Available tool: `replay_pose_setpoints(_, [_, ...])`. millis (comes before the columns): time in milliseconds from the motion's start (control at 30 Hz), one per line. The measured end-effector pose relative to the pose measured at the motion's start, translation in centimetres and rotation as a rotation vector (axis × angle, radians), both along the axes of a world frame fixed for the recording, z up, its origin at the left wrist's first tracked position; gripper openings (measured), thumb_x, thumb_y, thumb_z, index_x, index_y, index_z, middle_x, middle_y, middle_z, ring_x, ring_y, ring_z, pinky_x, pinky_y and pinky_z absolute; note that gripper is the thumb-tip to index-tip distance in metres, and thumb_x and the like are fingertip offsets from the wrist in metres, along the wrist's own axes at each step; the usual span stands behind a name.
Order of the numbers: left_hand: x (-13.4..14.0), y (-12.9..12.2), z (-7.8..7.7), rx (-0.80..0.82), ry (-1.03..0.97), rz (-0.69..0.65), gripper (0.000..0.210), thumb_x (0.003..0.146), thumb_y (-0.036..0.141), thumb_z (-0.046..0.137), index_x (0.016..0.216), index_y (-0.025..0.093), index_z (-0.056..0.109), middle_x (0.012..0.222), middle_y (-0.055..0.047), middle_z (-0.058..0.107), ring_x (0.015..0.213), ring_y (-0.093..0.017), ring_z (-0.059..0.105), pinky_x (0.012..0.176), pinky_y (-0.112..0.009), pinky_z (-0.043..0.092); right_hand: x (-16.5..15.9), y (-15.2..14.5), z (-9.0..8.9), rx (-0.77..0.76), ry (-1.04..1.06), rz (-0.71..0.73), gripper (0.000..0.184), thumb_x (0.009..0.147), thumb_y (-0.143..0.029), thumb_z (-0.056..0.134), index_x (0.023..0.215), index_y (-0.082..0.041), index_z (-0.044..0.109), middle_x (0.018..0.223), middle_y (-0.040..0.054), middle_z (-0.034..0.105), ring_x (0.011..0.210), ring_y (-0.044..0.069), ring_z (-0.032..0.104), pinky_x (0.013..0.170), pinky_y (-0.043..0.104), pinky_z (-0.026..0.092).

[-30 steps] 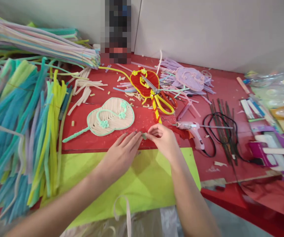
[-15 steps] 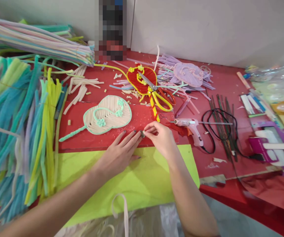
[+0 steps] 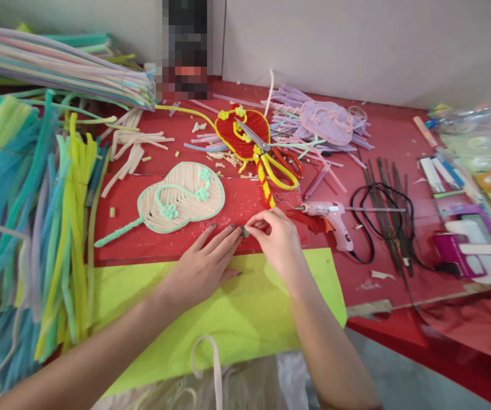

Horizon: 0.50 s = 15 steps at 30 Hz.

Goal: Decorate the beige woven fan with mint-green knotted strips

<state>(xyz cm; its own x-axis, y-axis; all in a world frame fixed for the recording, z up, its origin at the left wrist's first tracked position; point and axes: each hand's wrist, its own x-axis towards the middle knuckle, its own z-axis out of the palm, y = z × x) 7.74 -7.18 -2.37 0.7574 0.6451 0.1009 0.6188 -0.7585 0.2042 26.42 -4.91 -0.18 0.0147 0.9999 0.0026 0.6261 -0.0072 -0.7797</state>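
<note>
My left hand (image 3: pixel 205 262) lies flat with fingers stretched over the red mat (image 3: pixel 177 245) and the edge of the yellow-green sheet (image 3: pixel 164 319). Against its fingertips, my right hand (image 3: pixel 275 233) pinches with thumb and forefinger; whatever is between them is too small to make out. Up and left of my hands rests a cream fan-shaped piece (image 3: pixel 185 196) with mint edging, mint flowers and a twisted handle. Beyond my right hand lies a red and yellow fan-shaped piece (image 3: pixel 245 134), with yellow-handled scissors (image 3: pixel 279 171) across it. A pink glue gun (image 3: pixel 337 222) is on the right.
Bundles of coloured pipe cleaners (image 3: pixel 23 199) crowd the left side. A lilac fan-shaped piece (image 3: pixel 326 122) sits on lilac stems at the back. A black cord (image 3: pixel 371 250) loops over dark sticks (image 3: pixel 395 210) at right, near a purple box (image 3: pixel 450 250). A grey wall (image 3: pixel 335 51) stands behind.
The whole view has shifted slightly. My left hand stays flat and my right hand keeps its pinch at the left fingertips; nothing has plainly been picked up or let go.
</note>
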Motion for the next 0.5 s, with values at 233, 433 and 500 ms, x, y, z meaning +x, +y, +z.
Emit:
replay_pose_setpoints(233, [0.09,0.27,0.12,-0.045,-0.030,-0.001,0.057,0.093,0.038,0.042,0.142,0.010,0.034,0.147,-0.012,0.037,0.137,-0.027,0.031,0.115,-0.047,0.023,0.45,-0.21,-0.38,0.043,-0.016,0.024,0.006,0.081,-0.019,0.061,0.077,-0.022,0.062,0.082,0.0019,0.058,0.077,0.016,0.058,0.075,0.030,0.046])
replay_pose_setpoints(433, [0.06,0.07,-0.01,0.014,-0.036,-0.032,0.054,0.094,0.038,0.040,0.139,0.010,0.037,0.146,-0.013,0.038,0.137,-0.027,0.032,0.114,-0.049,0.024,0.58,-0.12,-0.74,0.049,0.015,0.025,0.007,0.081,-0.019,0.061,0.074,-0.021,0.062,0.080,0.0011,0.059,0.076,0.015,0.058,0.075,0.029,0.046])
replay_pose_setpoints(500, [0.23,-0.34,-0.04,0.059,-0.050,-0.021,0.049,0.095,0.035,0.039,0.137,0.010,0.041,0.144,-0.013,0.042,0.136,-0.027,0.034,0.114,-0.049,0.026,0.58,-0.12,-0.80,0.047,0.019,0.022,0.007,0.082,-0.019,0.062,0.075,-0.021,0.062,0.081,0.0011,0.059,0.076,0.014,0.058,0.075,0.028,0.046])
